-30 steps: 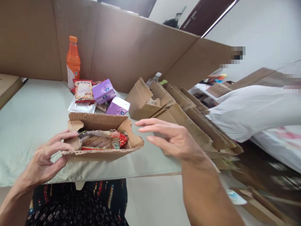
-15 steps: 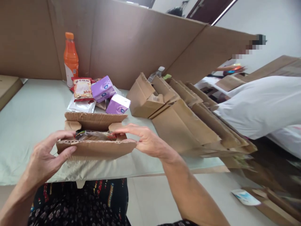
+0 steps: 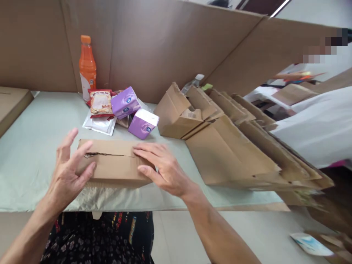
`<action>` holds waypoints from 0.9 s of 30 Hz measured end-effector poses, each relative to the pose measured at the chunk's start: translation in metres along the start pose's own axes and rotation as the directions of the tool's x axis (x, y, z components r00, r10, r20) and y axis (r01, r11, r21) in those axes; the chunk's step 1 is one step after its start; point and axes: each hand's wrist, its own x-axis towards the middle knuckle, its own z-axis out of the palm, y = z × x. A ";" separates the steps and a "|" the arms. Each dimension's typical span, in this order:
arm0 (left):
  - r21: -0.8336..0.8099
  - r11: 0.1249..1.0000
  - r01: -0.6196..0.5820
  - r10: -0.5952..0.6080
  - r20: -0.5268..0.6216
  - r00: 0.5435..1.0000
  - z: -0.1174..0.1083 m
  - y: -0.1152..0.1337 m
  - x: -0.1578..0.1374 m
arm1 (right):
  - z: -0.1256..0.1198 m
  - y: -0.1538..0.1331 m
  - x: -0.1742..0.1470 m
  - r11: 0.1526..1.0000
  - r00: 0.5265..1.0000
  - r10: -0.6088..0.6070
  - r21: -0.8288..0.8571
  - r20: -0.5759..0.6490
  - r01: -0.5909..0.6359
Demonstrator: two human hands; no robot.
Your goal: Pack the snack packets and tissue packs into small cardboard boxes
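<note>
A small cardboard box (image 3: 115,168) lies at the front of the cloth-covered table, its two top flaps folded down with a narrow, ragged gap between them. My left hand (image 3: 73,165) is at the box's left end, fingers spread and thumb near the top flap. Across the right end rests my right hand (image 3: 158,163), fingers stretched out flat on the flaps. Whatever lies inside the box is hidden. Behind it are two purple tissue packs (image 3: 125,103), a red snack bag (image 3: 101,103) and a white packet (image 3: 99,124).
An orange drink bottle (image 3: 88,71) stands against the cardboard partition (image 3: 165,47). Several open cardboard boxes (image 3: 228,150) lean together on the right, with a clear bottle (image 3: 194,82) behind. Another carton (image 3: 13,104) sits at the far left. Beyond the partition a person is partly visible.
The box's top flaps, upright before, are now folded down over the contents. Both hands have moved from the open rim onto the closed top and ends. The view has shifted slightly.
</note>
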 end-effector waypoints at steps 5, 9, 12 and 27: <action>-0.147 0.987 -0.069 0.090 0.144 0.985 0.004 -0.013 0.001 | 0.017 0.004 -0.031 0.997 0.997 -0.048 0.070 0.058 0.044; -0.205 0.978 -0.046 0.081 0.167 0.983 0.006 -0.021 0.007 | 0.025 0.008 -0.038 0.999 0.998 -0.020 0.050 0.067 0.017; -0.217 0.975 -0.047 0.108 0.276 0.955 -0.003 -0.027 0.013 | 0.027 0.009 -0.037 0.999 0.998 -0.025 0.027 0.061 0.024; -0.464 0.882 -0.084 0.283 0.379 0.881 -0.007 -0.068 0.017 | 0.035 0.016 -0.037 0.996 0.996 -0.089 0.024 0.026 0.089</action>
